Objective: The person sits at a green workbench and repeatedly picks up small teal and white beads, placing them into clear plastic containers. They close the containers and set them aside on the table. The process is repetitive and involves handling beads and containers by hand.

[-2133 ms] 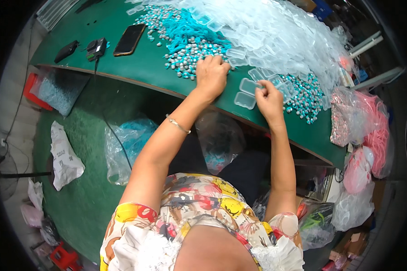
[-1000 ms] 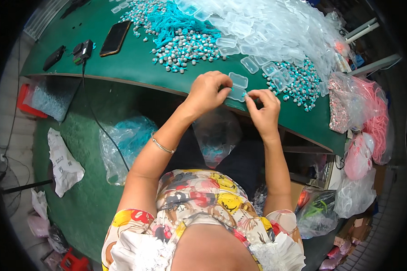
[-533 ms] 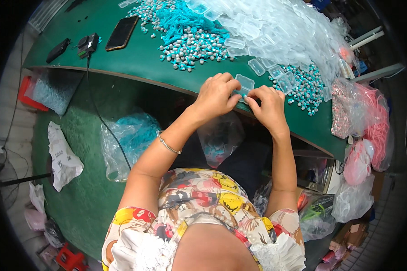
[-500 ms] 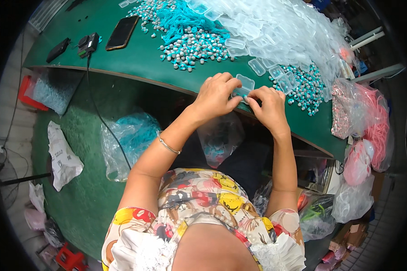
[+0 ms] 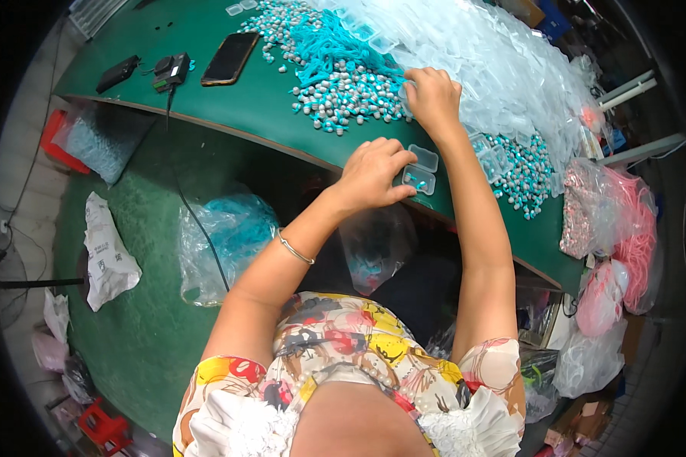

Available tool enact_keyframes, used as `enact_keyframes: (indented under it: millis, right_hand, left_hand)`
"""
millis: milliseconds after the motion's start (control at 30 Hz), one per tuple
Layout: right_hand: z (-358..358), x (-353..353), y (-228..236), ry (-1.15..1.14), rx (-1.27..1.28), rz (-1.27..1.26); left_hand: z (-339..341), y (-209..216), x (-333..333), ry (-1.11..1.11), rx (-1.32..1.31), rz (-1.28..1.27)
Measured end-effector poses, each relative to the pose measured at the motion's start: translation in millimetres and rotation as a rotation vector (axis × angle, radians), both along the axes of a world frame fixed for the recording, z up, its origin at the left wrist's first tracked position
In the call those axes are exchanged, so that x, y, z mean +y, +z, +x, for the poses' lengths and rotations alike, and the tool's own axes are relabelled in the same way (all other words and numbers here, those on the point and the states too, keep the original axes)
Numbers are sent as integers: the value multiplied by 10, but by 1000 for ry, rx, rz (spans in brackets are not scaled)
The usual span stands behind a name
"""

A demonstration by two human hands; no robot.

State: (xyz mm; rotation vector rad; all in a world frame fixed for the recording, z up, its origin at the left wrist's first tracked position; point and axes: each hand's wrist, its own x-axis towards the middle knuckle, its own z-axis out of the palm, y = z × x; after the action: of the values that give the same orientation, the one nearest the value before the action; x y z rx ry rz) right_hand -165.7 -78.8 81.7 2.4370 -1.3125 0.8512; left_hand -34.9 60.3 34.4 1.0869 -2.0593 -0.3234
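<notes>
My left hand (image 5: 375, 174) holds a small clear hinged plastic box (image 5: 423, 181) at the table's front edge, thumb at its near side and fingers at its left. The box's lid is tipped back, and a few small turquoise bits lie inside. Farther away, my right hand (image 5: 434, 97) is at the right edge of a heap of small grey-and-turquoise bead-like pieces (image 5: 347, 95), beside the clear boxes. Its fingers are curled toward the thumb; what they pinch, if anything, is hidden. Turquoise cords (image 5: 324, 46) lie on that heap.
A large mound of clear plastic boxes (image 5: 495, 65) covers the back right of the green table (image 5: 267, 126). A second heap of pieces (image 5: 522, 171) lies right of my right forearm. A phone (image 5: 230, 58) and a small black device (image 5: 171, 71) with a cable lie left. Bags with pink cords (image 5: 634, 228) hang right.
My right hand has left the small box and moved up and away to the grey-and-turquoise heap. My left hand stays on the open box, whose turquoise contents now show. The view has shifted slightly.
</notes>
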Motion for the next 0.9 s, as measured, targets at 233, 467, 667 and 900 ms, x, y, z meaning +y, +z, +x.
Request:
enact_keyframes:
  millis: [233,467,667,900]
  right_hand:
    - [223,-311,19,-256,304,211]
    - [-315,84,95,80,-363,235]
    - [-841,1017,49,239,-521,395]
    - [-966,1331,-154,249,-427,404]
  left_hand:
    - [-13,-12,15,4,19,8]
    - [-20,-12,14,21,37,7]
    - [-26,-14,5,13,44,18]
    - [-17,23,12,27,23,51]
